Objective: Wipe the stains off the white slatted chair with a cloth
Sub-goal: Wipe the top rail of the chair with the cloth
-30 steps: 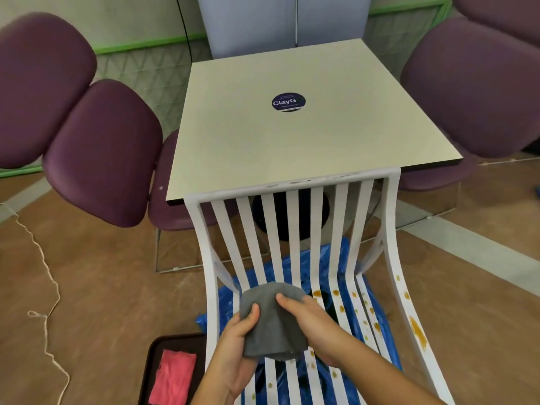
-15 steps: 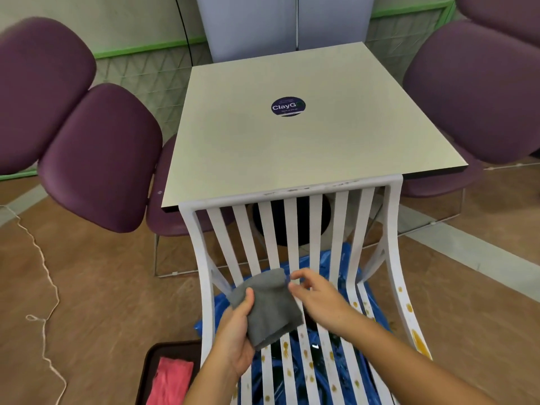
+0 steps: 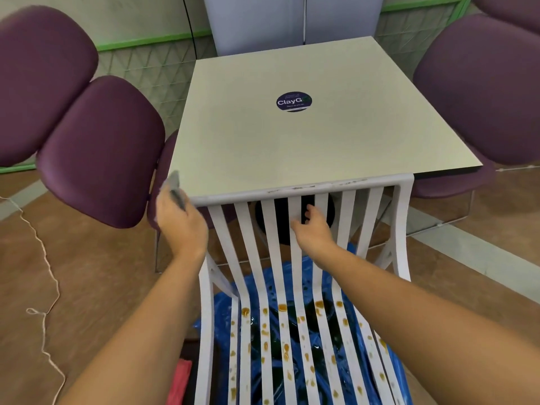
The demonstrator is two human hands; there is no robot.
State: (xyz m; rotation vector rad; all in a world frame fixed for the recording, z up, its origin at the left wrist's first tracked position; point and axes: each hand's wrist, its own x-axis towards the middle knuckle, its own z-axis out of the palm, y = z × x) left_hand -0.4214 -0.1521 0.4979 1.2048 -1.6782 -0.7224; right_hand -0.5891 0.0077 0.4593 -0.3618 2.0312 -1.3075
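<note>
1. At the near edge, the seat of the white slatted chair (image 3: 404,229) is spotted with brown-yellow stains (image 3: 282,307). Its slats run lengthwise away from the person, then bend up into the backrest. A crumpled blue plastic sheet (image 3: 223,309) lies on the floor beneath the chair, and a pink-red rag (image 3: 179,381) lies on the floor to its left.
2. Further up, the right grip (image 3: 315,229) rests on the middle backrest slats. Its fingers curl into a gap and its thumb crosses a slat, so it clasps the chair.
3. At the backrest's top left corner, the left grip (image 3: 181,226) is fisted round a small grey cloth (image 3: 174,182). The blurred cloth sticks up and away out of the fist, just beside the top rail and well above the stains.
4. The backrest stands against a square cream table (image 3: 292,159). A round dark-blue sticker (image 3: 293,101) on the table reads "ClayG"; its smaller print is illegible.
5. Purple padded chairs (image 3: 99,150) flank the table.
</note>
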